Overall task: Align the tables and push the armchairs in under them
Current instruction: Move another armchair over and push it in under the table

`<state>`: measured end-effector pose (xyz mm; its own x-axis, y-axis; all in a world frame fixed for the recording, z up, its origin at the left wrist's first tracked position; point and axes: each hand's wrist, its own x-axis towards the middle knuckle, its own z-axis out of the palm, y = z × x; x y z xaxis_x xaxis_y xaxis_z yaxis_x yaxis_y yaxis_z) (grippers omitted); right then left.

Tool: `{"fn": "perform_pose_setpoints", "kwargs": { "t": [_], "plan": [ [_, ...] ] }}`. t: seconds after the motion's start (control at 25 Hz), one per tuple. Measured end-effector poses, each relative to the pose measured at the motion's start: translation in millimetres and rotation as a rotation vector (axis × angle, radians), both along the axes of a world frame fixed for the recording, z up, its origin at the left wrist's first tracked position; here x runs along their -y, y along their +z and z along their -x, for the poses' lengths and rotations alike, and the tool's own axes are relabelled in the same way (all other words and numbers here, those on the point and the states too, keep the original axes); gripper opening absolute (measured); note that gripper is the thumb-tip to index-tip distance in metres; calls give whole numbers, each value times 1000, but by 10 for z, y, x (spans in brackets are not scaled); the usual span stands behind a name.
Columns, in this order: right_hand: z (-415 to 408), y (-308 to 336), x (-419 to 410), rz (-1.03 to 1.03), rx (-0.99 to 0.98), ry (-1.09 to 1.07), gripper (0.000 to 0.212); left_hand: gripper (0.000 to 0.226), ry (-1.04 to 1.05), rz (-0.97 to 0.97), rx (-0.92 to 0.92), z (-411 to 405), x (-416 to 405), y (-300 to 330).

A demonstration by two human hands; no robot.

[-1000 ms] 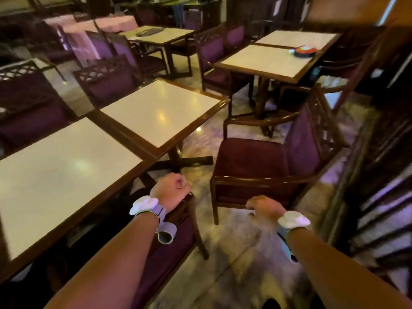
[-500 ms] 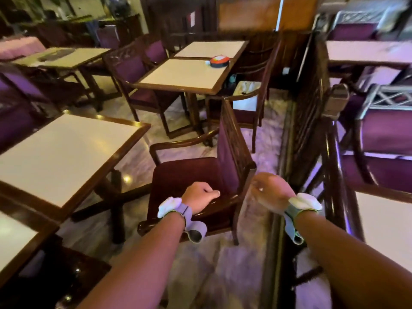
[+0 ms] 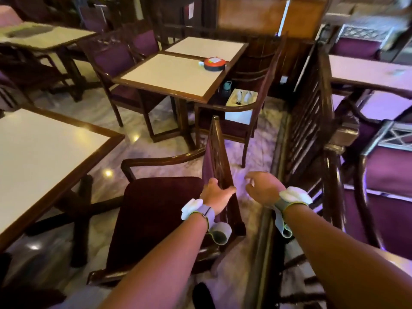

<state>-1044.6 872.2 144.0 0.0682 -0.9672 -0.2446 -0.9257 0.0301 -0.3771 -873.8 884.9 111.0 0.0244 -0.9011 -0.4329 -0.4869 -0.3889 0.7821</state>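
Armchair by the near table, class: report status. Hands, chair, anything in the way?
Left hand holds armchair backrest; right hand open, free. Chair not yet under table. Table base ahead.

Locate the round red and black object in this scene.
In the head view, the round red and black object sits on the far white-topped table, near its right edge, beyond the armchair.

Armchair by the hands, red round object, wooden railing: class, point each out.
armchair (image 3: pixel 156 210), head view, on its seat cushion.
red round object (image 3: pixel 214 63), head view, on its top.
wooden railing (image 3: pixel 305 121), head view, on its slats.
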Motion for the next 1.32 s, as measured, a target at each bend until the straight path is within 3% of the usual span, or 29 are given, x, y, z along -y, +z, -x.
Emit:
{"fn": "perform_pose_setpoints", "kwargs": {
  "t": [0.16, 0.28, 0.48, 0.64, 0.76, 1.24, 1.32],
  "plan": [
    [-41, 22, 606, 23, -144, 160, 50, 102, 3, -61, 72, 154, 336, 14],
    [-123, 22, 1018, -16, -294, 341, 63, 92, -13, -119, 176, 247, 529, -42],
    [-282, -80, 1609, 170, -508, 601, 79, 94, -80, -242, 254, 327, 673, -80],
    [-457, -187, 2045, 322, -607, 906, 55, 71, -42, -283, 340, 372, 716, -44],
    [-504, -209, 2222, 293, -675, 1072, 43, 57, -36, -269, 338, 360, 701, 50],
    [-1012, -136, 1994, 292, -766, 1141, 32, 63, 3, -310, 288, -202, 444, 71],
    [-1130, -168, 1923, 337, -738, 1168, 21, 59, -15, -308, 291, -381, 342, 91]
  ]
}}
